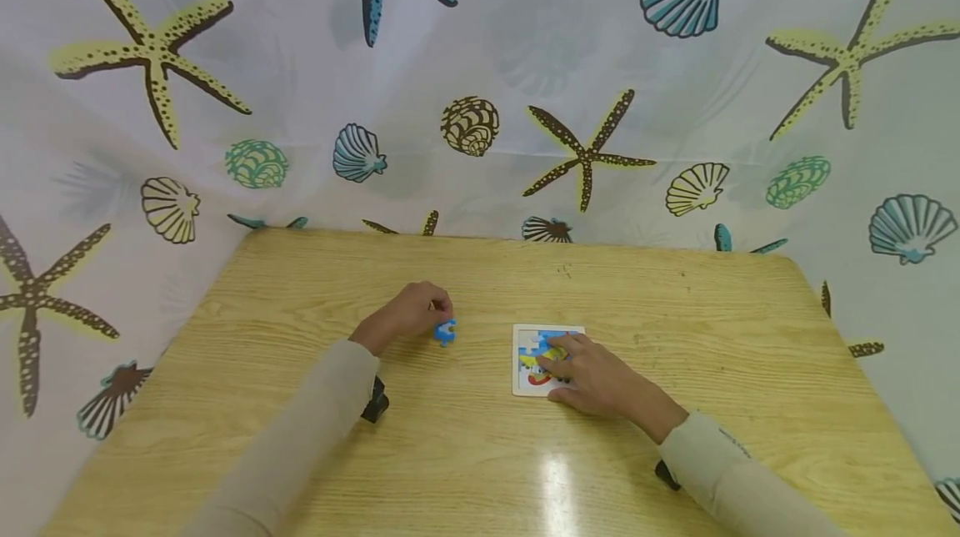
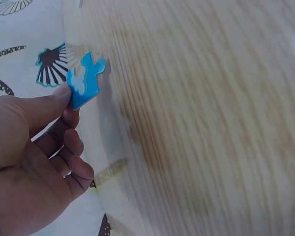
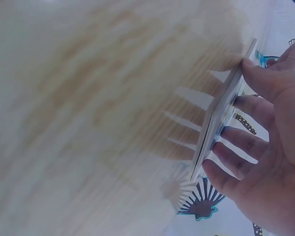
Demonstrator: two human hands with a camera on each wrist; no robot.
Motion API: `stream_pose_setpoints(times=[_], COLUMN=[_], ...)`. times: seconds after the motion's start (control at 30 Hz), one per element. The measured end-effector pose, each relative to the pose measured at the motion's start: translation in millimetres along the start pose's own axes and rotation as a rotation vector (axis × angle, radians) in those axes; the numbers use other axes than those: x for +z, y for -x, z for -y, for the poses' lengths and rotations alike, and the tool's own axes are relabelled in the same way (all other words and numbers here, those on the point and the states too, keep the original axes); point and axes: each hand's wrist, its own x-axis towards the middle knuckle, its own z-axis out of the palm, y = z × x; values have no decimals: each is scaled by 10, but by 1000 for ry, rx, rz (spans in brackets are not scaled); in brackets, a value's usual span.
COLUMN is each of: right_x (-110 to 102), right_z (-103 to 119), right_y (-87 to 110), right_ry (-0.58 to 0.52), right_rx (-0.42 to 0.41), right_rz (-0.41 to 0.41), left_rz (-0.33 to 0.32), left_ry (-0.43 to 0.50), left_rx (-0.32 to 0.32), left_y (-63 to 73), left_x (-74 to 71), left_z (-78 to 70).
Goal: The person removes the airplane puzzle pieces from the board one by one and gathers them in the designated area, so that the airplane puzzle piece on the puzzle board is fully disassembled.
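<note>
My left hand pinches a blue jigsaw piece with a white cloud on it, between thumb and fingertips. In the head view it is close over the table, left of a square jigsaw puzzle tray with a white border. The puzzle picture is blue, yellow and red, with a pale piece-shaped patch at its upper left. My right hand lies over the tray's right half, hiding much of the picture. Seen from the right wrist, its spread fingers touch the tray with their tips.
A pale wooden table carries everything. Behind it and along both sides hangs a white curtain printed with starfish and shells. Dark wrist devices show at the left cuff and the right cuff.
</note>
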Motion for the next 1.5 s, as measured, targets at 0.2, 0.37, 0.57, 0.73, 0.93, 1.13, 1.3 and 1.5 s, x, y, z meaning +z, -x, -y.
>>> stream_pose_setpoints(times=[0.2,0.37,0.57,0.73,0.93,1.13,1.3,1.5], right_x=[-2,-11,-6,-9,-29,-31,-31,-27], right_z=[10,12,2,6,20,20,16,8], right_y=[-5,-4,0,7,3,1,-2,9], right_ry=[-28,-27,-16,-24,-31,-3,11,6], right_rx=[10,11,13,20,26,16,15,21], right_rz=[1,-1,3,9,20,21,21,25], left_rz=[5,15,0,6,6,-7,-22,-22], left_ry=[1,18,19,8,-11,-21,-14,0], left_rx=[2,4,45,-11,-24,-56,-60,-62], left_y=[28,73,120,104,111,136,127,114], left_x=[-74,-139,-217,-227,-228,-198,-166,-152], left_z=[123,215,281,327,352,341,374,398])
